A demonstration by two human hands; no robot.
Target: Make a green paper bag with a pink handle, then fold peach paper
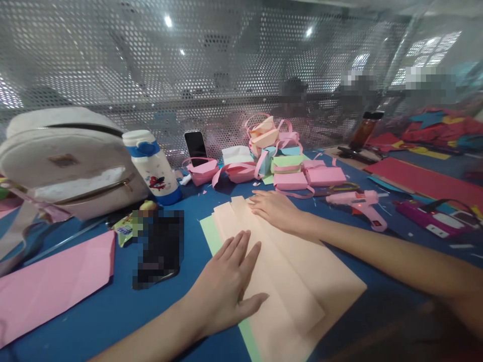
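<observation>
1. Head view: cream paper [283, 281] lies in the middle of the blue table [116, 311], its long axis running from 11 o'clock at the far end to 5 o'clock at the near end.
2. Its overlapping layers follow that same line; one corner points to 3 o'clock.
3. Left hand [224, 281] grips nothing, lying flat on the paper's left side, fingers spread toward 1 o'clock.
4. Right hand [277, 213] also grasps nothing, palm down over the far end, fingers toward 10 o'clock.
5. Green sheet [211, 234] shows beneath the paper's left edge.
6. From the paper, a glue gun [358, 202] lies between 1 and 2 o'clock, a pink sheet [56, 281] at 9.
</observation>
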